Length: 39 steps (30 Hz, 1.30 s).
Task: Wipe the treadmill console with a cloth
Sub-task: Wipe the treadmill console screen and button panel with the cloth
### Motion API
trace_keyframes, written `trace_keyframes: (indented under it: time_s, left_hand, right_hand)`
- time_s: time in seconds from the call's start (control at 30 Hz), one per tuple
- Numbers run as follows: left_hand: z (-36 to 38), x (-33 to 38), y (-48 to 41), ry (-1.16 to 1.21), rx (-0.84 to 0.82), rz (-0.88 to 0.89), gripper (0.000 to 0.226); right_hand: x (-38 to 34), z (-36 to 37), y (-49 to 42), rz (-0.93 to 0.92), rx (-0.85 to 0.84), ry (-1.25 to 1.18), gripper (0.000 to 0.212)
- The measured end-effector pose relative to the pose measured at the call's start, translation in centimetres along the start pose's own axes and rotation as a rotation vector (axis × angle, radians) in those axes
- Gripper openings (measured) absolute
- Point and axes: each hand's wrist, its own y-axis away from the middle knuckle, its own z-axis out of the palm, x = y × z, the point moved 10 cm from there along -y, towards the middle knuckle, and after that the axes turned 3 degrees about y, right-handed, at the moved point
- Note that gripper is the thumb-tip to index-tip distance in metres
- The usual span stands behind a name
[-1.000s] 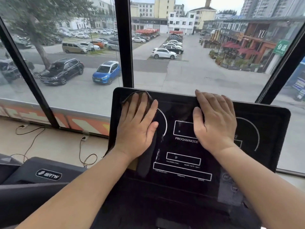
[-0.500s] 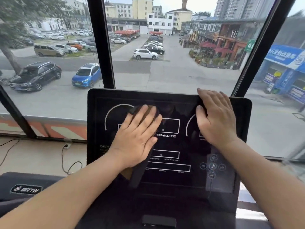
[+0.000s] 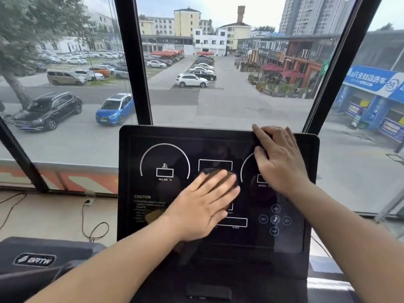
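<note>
The black treadmill console fills the centre of the head view, with white dial outlines and button icons on its glossy face. My left hand lies flat with straight fingers and presses a dark brown cloth against the middle of the panel; only the cloth's edge shows past my fingertips. My right hand rests on the upper right part of the console, its fingers hooked over the top edge.
Black window pillars rise behind the console, with glass onto a street and car park. A neighbouring treadmill with a logo sits low left. Cables and a socket lie on the floor by the window.
My left hand has slid the cloth from the console's upper left corner rightwards and down to its middle. My right hand has stayed at the top edge. The view has shifted left.
</note>
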Motion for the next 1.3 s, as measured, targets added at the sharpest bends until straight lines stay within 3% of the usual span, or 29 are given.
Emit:
trace_keyframes:
  time_s: [0.07,0.17,0.27,0.4,0.5,0.53,0.63,0.73,0.87,0.97,1.07,1.17,1.23,1.3]
  left_hand:
    - [-1.7,-3.4,-1.3,-0.06,-0.001,0.034,0.06]
    - [-5.5,-10.6,-3.3,-0.02,0.097,-0.294,0.062]
    - [-4.9,-8.4,-3.4,0.057,0.169,-0.475,0.065]
    - [-0.1,1.9,-1.1,0.044,0.058,-0.184,0.064]
    - [-0.4,1.2,-1.5,-0.042,-0.022,0.086,0.061]
    - [-1.5,-0.8,-2.5,-0.061,-0.008,0.071,0.06]
    - [-5.1,-7.4,-5.2,-0.008,0.106,-0.265,0.062]
    - [-4.3,-4.9,-5.4,0.088,0.152,-0.434,0.065]
    - [0.0,3.4,-3.1,0.059,0.016,-0.137,0.066]
    - [-1.0,1.9,-4.5,-0.003,-0.016,0.034,0.063]
    - [-4.2,-1.9,-8.6,-0.005,0.071,-0.11,0.063]
    - [-4.6,-0.6,-10.3,0.048,0.165,-0.327,0.065]
    - [-2.3,3.9,-9.6,0.062,0.136,-0.271,0.065]
    - [-0.2,8.0,-8.3,0.039,0.049,-0.067,0.064]
  right_hand:
    - [0.0,-0.2,0.0,-0.024,0.014,-0.021,0.057]
    - [0.1,-0.5,-0.1,-0.021,0.041,-0.089,0.055]
    - [0.1,-0.5,-0.1,-0.022,0.069,-0.119,0.053]
    - [0.1,-0.4,-0.1,-0.044,0.075,-0.108,0.055]
    - [0.2,-0.4,-0.1,-0.056,0.076,-0.113,0.055]
    - [0.3,-0.4,-0.1,-0.054,0.075,-0.113,0.055]
    - [0.4,-0.3,-0.1,-0.027,0.065,-0.12,0.056]
    - [0.3,-0.2,-0.1,-0.026,0.03,-0.131,0.056]
    - [1.6,-1.3,0.5,-0.044,-0.031,-0.118,0.059]
    - [5.6,-3.4,1.5,0.091,0.037,-0.002,0.062]
    - [7.7,-3.4,2.0,0.126,0.005,-0.054,0.057]
    - [8.1,-3.3,2.0,0.119,0.033,-0.126,0.056]
    - [8.2,-3.0,2.2,0.119,0.057,-0.165,0.056]
    - [8.4,-2.8,2.2,0.135,0.066,-0.212,0.055]
